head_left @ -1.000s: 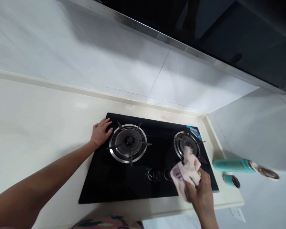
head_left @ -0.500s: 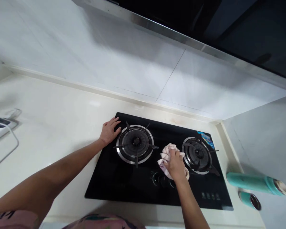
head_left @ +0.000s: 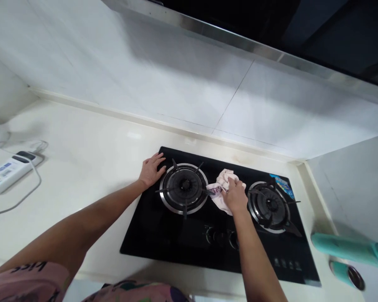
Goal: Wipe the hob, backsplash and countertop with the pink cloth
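Note:
A black glass gas stove (head_left: 176, 243) with two burners lies set in the counter. Between the left burner (head_left: 184, 186) and the right burner (head_left: 268, 205), my right hand (head_left: 236, 196) presses a crumpled pale pink cloth (head_left: 222, 203) on the glass, fingers bent over it. The cloth's left corner reaches the left burner's pan support. My left hand (head_left: 151, 170) rests with fingers spread on the stove's back left edge, beside the left burner, holding nothing. Control knobs (head_left: 212, 235) sit at the front middle, partly hidden by my right forearm.
On the left of the pale counter (head_left: 91, 155) lies a white power strip (head_left: 14, 170) with a grey cord. A turquoise bottle (head_left: 346, 247) and a turquoise cup-like piece (head_left: 343, 270) stand at the right. A range hood (head_left: 239, 42) overhangs the back wall.
My right hand has slid the cloth toward the back of the stove, away from the knobs, which show more now. My left hand keeps its place; the view has shifted slightly left.

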Motion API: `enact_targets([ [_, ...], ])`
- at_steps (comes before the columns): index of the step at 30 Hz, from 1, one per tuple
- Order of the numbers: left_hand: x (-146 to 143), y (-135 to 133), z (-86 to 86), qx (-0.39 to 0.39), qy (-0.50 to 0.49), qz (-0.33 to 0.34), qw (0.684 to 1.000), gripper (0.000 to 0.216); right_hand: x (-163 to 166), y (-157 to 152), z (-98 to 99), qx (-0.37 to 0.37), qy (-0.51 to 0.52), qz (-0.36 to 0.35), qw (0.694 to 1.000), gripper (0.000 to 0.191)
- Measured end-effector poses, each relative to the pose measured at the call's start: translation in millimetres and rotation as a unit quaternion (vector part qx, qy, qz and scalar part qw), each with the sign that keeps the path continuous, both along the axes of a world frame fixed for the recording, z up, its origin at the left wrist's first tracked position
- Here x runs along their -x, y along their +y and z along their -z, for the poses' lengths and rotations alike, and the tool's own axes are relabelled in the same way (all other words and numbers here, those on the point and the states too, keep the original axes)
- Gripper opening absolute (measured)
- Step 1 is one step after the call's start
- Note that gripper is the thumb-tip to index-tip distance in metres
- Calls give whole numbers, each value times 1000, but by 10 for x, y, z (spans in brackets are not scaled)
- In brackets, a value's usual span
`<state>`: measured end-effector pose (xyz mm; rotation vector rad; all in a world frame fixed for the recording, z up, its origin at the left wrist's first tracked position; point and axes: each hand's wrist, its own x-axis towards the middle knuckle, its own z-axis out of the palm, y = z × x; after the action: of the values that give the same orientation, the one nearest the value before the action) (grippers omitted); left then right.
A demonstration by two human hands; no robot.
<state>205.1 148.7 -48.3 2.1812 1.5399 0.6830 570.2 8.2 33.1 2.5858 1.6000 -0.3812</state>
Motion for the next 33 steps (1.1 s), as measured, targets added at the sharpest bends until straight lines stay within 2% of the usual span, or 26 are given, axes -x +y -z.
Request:
enact_targets([
  [4,-14,-4,-22,9,1,2,1000,45,443,-277,14,30,-3,71,997,61],
  [9,-32,-11,-45,14,-4,6,1000,45,889,-442,-86,57,59,132,988,76],
  [12,-43,-16,-39,18,-11,5,1000,44,1113,-538,-110,68,61,160,983,69],
  [15,-47,-13,-19,24,-23,6,999,44,1384,-720,-86,63,33,155,985,58],
  [20,-41,-30,-37,29,-49,17,998,44,1952,-1154,-18,55,-18,121,991,50],
  [24,29,-198,-98,26,-79,3,997,45,2440,-1413,44,45,-14,89,995,53],
  [27,202,-479,-127,25,-107,-30,993,45,2843,-1488,91,26,30,3,999,64],
  [30,499,-825,-138,35,-132,-38,990,41,3202,-1504,146,0,128,-129,983,73],
  [32,755,-1034,-139,40,-148,-23,988,39,3292,-1524,198,-37,181,-180,966,72],
  [33,893,-1123,-137,41,-157,-12,987,39,3259,-1550,227,-54,193,-179,963,72],
])
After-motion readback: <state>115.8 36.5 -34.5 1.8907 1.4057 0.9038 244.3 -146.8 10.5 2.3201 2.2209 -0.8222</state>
